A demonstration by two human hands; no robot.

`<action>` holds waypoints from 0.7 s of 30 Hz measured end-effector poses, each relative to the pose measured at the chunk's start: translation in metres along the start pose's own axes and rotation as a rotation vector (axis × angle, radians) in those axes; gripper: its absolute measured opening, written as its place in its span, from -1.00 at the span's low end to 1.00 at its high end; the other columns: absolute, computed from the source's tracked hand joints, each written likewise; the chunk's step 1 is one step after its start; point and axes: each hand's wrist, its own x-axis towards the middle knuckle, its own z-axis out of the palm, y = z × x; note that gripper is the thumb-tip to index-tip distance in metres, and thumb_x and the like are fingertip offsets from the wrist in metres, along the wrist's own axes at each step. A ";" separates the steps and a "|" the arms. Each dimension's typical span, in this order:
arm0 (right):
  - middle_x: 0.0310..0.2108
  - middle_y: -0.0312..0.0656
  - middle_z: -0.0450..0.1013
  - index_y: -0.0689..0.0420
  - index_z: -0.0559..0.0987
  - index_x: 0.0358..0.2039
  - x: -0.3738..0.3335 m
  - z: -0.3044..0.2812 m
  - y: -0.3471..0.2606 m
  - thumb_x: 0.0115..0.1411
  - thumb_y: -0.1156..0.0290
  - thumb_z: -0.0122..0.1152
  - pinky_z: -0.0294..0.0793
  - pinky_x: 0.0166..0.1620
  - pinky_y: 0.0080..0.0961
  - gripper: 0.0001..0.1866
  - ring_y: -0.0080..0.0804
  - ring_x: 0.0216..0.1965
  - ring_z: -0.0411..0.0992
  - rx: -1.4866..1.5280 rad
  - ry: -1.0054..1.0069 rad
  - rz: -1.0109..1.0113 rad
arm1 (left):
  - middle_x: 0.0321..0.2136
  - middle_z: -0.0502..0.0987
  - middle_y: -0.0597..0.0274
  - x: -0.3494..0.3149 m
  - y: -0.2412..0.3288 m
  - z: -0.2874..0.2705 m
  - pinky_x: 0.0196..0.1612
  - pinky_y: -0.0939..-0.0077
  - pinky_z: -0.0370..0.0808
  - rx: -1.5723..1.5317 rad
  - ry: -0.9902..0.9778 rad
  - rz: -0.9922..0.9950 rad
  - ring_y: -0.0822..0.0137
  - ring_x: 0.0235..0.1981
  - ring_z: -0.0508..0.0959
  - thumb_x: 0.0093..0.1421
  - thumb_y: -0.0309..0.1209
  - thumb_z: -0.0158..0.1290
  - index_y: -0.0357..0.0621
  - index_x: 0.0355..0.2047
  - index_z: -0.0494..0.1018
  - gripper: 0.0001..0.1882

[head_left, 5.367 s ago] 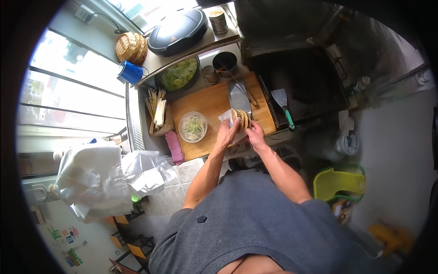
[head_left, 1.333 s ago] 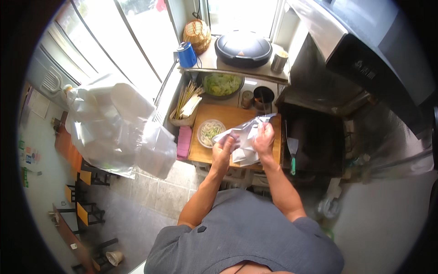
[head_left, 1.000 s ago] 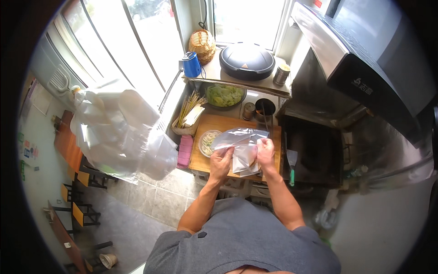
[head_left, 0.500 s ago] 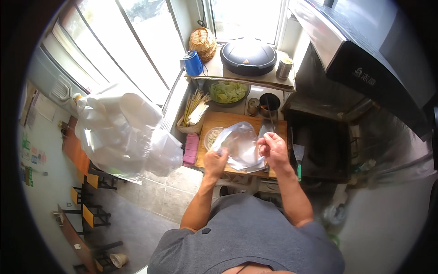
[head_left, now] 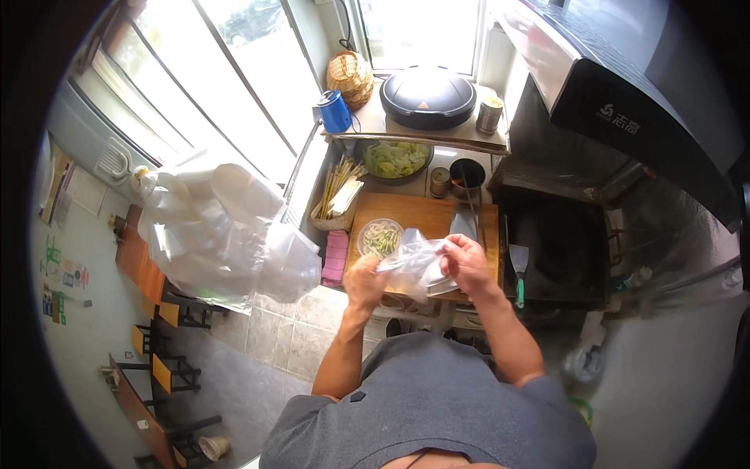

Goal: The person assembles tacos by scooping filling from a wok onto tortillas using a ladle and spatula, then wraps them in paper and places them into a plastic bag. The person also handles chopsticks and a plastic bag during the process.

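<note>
Now you stretch the clear bag.
Left hand, nine o'clock, and right hand, three, pinch it; likely next: even tension.

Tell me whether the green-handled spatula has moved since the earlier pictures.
No: the green-handled spatula still lies near the front left corner of the black griddle, with no visible shift.

A black, round-lidded appliance sits on the shelf between a wicker basket and a metal canister — and a green-handled spatula lies along the dark griddle's left edge.
</note>
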 end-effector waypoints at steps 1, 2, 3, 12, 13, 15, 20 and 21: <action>-0.39 -0.24 0.54 0.21 0.52 -0.18 -0.011 -0.003 -0.009 0.42 0.47 0.16 0.51 -0.46 -0.57 -0.92 -0.57 -0.55 0.47 0.037 -0.061 0.022 | -0.49 0.54 -0.01 -0.002 -0.023 -0.004 -0.36 0.03 0.46 0.054 -0.022 -0.030 -0.11 -0.42 0.57 0.13 -0.30 0.24 -0.20 -0.54 0.47 -0.74; -0.39 -0.23 0.55 0.21 0.52 -0.19 -0.022 -0.006 -0.013 0.42 0.47 0.17 0.51 -0.46 -0.57 -0.92 -0.56 -0.54 0.48 0.074 -0.125 0.046 | -0.50 0.53 -0.01 -0.001 -0.038 -0.010 -0.37 0.02 0.45 0.134 0.016 -0.090 -0.13 -0.43 0.56 0.17 -0.29 0.22 -0.19 -0.56 0.45 -0.72; -0.38 -0.22 0.55 0.20 0.52 -0.19 -0.034 -0.010 -0.021 0.42 0.47 0.17 0.51 -0.45 -0.57 -0.93 -0.55 -0.54 0.49 0.111 -0.186 0.073 | -0.50 0.53 0.00 0.001 -0.052 -0.019 -0.38 0.02 0.44 0.161 0.063 -0.155 -0.12 -0.45 0.55 0.22 -0.27 0.20 -0.19 -0.57 0.45 -0.68; -0.13 0.04 0.48 0.28 0.57 -0.06 -0.048 0.020 -0.006 0.28 0.40 0.28 0.61 -0.27 -0.46 -0.72 -0.22 -0.29 0.57 -1.174 -0.078 -0.473 | -0.55 0.45 0.01 0.013 0.024 -0.084 -0.42 0.06 0.40 0.100 0.092 -0.100 -0.09 -0.52 0.50 0.26 -0.36 0.17 -0.20 -0.55 0.40 -0.71; -0.19 0.03 0.50 0.27 0.58 -0.13 -0.052 0.056 0.003 0.27 0.42 0.27 0.61 -0.29 -0.44 -0.78 -0.23 -0.32 0.56 -1.238 -0.115 -0.637 | -0.55 0.46 0.03 0.017 0.040 -0.084 -0.41 0.06 0.41 0.078 0.070 -0.072 -0.08 -0.51 0.50 0.25 -0.36 0.17 -0.19 -0.56 0.40 -0.72; -0.30 0.00 0.51 0.26 0.59 -0.26 -0.038 0.086 0.021 0.26 0.45 0.25 0.60 -0.33 -0.41 -0.86 -0.24 -0.38 0.54 -1.341 -0.163 -0.760 | -0.50 0.47 0.07 0.026 0.054 -0.081 -0.40 0.06 0.46 0.069 0.062 0.012 -0.09 -0.49 0.52 0.21 -0.37 0.18 -0.16 -0.54 0.39 -0.75; -0.48 -0.16 0.44 0.20 0.51 -0.46 -0.017 0.100 -0.036 0.18 0.62 0.22 0.47 -0.46 -0.46 -0.90 -0.41 -0.50 0.41 -1.121 0.117 -0.866 | -0.36 0.46 0.06 0.032 0.042 -0.151 -0.33 0.16 0.48 0.248 0.292 -0.075 0.03 -0.36 0.54 0.11 -0.56 0.20 -0.17 -0.32 0.44 -0.84; -0.46 -0.22 0.42 0.20 0.50 -0.43 -0.032 0.101 -0.059 0.15 0.67 0.23 0.45 -0.44 -0.49 -0.90 -0.43 -0.50 0.40 -1.073 0.129 -0.994 | -0.37 0.46 0.05 0.019 0.060 -0.171 -0.33 0.16 0.48 0.186 0.372 -0.035 0.03 -0.36 0.53 0.10 -0.57 0.19 -0.18 -0.33 0.45 -0.85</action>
